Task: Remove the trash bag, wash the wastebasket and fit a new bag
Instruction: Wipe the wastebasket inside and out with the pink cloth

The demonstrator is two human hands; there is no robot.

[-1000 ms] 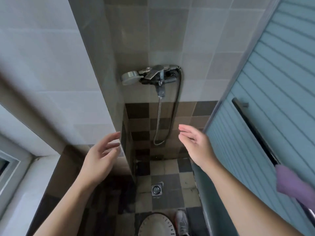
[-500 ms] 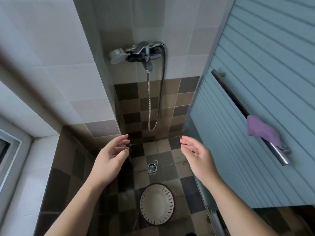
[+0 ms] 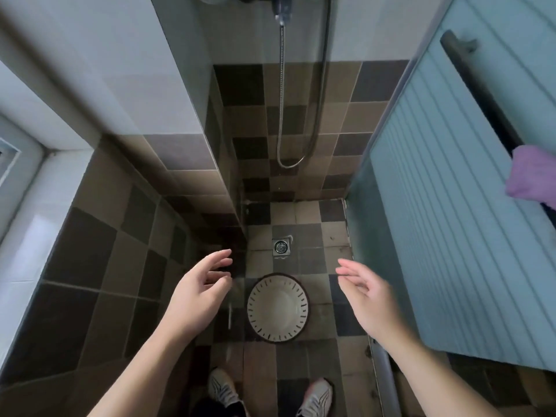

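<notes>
The wastebasket (image 3: 278, 307) is sitting on the tiled floor at lower centre, seen from above: a round, pale tub with dark slots around its rim, no bag showing. It is probably light, stiff plastic, best gripped at opposite rim edges. The left hand (image 3: 195, 293) and right hand (image 3: 368, 299) are hovering on either side, fingers loosely spread, holding nothing.

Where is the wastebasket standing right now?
In the head view the wastebasket stands on the tiled shower floor, low and centre, between the left hand and right hand, just nearer the person than the floor drain.
</notes>
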